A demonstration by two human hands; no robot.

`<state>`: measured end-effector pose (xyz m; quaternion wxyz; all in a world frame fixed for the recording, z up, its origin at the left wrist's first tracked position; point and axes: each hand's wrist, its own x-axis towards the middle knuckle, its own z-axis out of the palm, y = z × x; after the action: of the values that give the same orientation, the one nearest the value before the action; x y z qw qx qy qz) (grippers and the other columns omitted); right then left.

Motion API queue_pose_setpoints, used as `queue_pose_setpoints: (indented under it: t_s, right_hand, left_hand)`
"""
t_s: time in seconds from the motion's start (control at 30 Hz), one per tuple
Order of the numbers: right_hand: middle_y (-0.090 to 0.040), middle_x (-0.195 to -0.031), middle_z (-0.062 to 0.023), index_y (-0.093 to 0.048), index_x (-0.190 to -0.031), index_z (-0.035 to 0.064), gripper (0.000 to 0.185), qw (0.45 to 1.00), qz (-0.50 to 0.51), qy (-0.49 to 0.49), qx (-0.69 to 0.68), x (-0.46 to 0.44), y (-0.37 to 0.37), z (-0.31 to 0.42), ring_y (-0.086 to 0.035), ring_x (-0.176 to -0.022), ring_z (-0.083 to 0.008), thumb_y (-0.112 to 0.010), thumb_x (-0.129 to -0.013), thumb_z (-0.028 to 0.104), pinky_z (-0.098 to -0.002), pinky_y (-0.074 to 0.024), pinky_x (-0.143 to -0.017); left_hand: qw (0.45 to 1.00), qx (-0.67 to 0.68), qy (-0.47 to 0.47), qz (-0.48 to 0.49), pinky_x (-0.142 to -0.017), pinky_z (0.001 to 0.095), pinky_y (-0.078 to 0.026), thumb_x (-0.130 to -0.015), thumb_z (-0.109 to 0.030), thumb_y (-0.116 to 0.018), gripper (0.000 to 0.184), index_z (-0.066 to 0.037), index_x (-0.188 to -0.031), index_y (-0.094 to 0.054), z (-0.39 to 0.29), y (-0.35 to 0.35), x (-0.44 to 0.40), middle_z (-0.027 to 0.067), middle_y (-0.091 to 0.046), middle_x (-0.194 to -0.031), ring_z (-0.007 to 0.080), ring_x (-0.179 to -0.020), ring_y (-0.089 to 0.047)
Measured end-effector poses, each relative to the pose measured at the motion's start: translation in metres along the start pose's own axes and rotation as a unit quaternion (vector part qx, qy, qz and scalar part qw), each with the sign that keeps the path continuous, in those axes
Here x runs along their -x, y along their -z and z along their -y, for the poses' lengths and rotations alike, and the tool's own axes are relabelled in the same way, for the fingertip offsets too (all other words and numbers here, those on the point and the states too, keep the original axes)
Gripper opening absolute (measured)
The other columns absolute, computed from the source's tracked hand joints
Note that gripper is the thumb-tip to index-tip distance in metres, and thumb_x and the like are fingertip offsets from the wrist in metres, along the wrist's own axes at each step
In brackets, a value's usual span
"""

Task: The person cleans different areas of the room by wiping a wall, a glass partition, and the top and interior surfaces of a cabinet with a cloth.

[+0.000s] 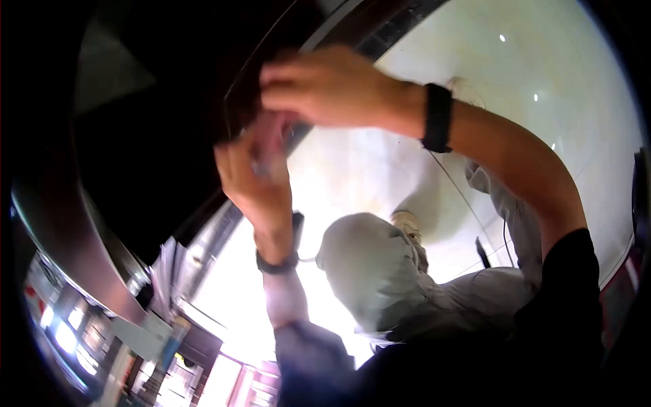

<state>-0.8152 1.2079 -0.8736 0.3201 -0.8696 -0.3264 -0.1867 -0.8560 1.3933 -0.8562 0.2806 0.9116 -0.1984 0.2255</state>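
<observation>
A small pinkish, partly see-through item [271,139], blurred by motion, lies between my two hands. My left hand [254,180] is curled round its lower side, with a dark band on the wrist. From the upper right, my right hand [322,88] reaches over it with bent fingers close to its top end; a black band [437,118] circles that wrist. Both hands are in front of a large dark surface with an edge that runs diagonally. What the item is cannot be made out.
Below the hands are my knee in light grey trousers [369,264] and a shoe [407,227] on the pale tiled floor [447,237]. A curved metallic edge [102,271] runs down the left. Papers [166,275] and shelf-like clutter show at the lower left.
</observation>
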Motion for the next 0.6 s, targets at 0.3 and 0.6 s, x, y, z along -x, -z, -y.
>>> queue_pose_setpoints:
  t_s: [0.3, 0.6]
  right_hand:
    - [-0.06, -0.089, -0.0137, -0.065, -0.084, -0.0006, 0.007, 0.987, 0.087, -0.133, -0.017, -0.046, 0.004, -0.024, -0.061, -0.085, -0.0325, -0.065, -0.079, 0.004, -0.0365, -0.0519, -0.078]
    - [-0.058, -0.087, -0.0163, -0.063, -0.082, 0.0002, 0.008, 0.989, 0.137, 0.019, -0.057, -0.084, -0.026, -0.014, -0.06, -0.085, -0.036, -0.066, -0.075, 0.004, -0.0414, -0.049, -0.076]
  left_hand:
    - [0.998, -0.042, 0.027, -0.049, -0.067, 0.0404, -0.053, -0.08, -0.019, -0.07, 0.027, -0.008, -0.105, -0.065, 0.02, -0.036, -0.039, 0.0166, -0.06, -0.09, 0.0358, -0.083, -0.06]
    - [0.995, 0.014, 0.067, -0.078, -0.068, 0.0435, -0.05, -0.078, -0.002, -0.06, 0.012, 0.0, -0.09, -0.06, 0.041, -0.009, -0.032, 0.0179, -0.058, -0.082, 0.0371, -0.079, -0.059]
